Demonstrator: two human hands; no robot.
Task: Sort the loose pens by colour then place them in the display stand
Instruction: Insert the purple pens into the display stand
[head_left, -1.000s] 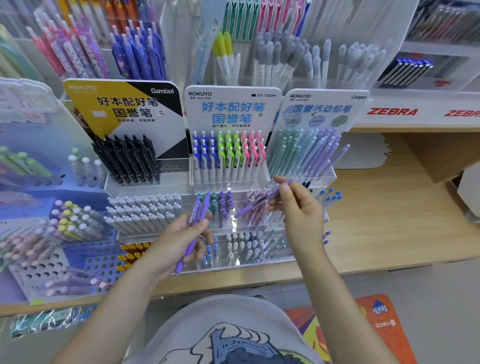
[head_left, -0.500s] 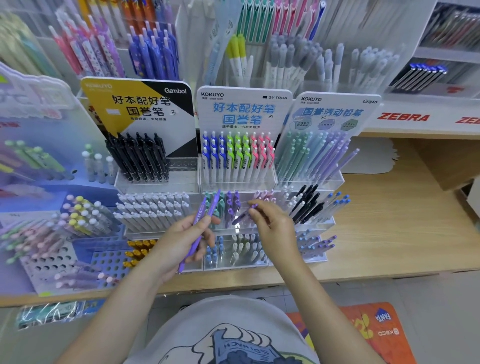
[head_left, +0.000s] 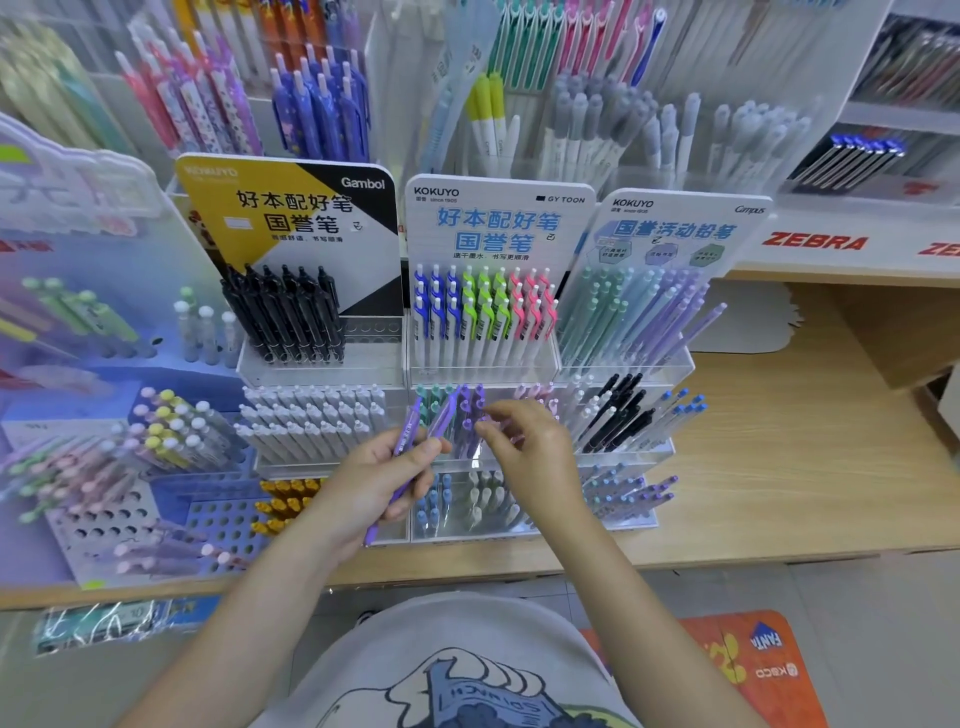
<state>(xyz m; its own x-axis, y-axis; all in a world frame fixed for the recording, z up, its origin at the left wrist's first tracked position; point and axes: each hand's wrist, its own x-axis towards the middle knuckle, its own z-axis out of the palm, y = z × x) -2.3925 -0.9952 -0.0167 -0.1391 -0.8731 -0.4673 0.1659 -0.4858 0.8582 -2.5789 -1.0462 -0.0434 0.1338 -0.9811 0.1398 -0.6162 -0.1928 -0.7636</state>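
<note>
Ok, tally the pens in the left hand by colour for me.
Purple pens: 2
Any other colour: 0
Total: 2, both gripped in the left hand
</note>
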